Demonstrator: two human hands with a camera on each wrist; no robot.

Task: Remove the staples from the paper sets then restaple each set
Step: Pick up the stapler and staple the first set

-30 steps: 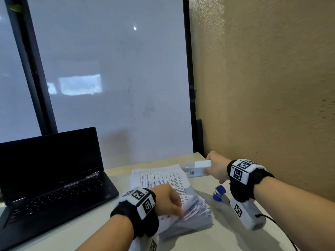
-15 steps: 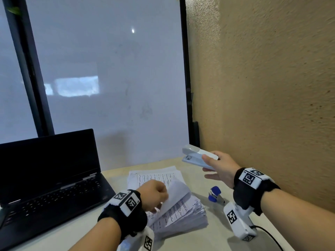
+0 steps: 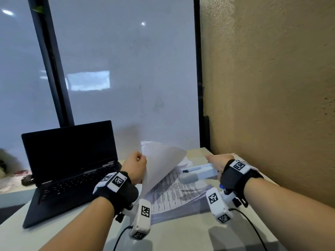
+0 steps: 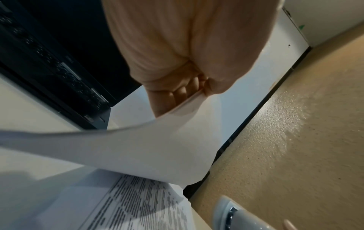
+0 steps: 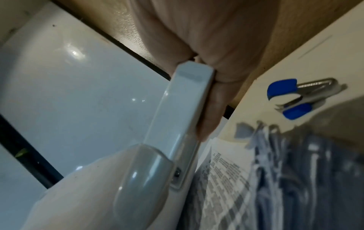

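We are pinching a limp, light paper set in our left hand; right hand is gripping the rigid stapler, apparently mid-body

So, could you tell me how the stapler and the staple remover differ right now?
The stapler is long and pale grey-white; the staple remover is a short metal claw with blue grips. The stapler is gripped in the right hand and held over the paper stack; the staple remover lies untouched on the table beside that stack. Both are at the right side of the stack.
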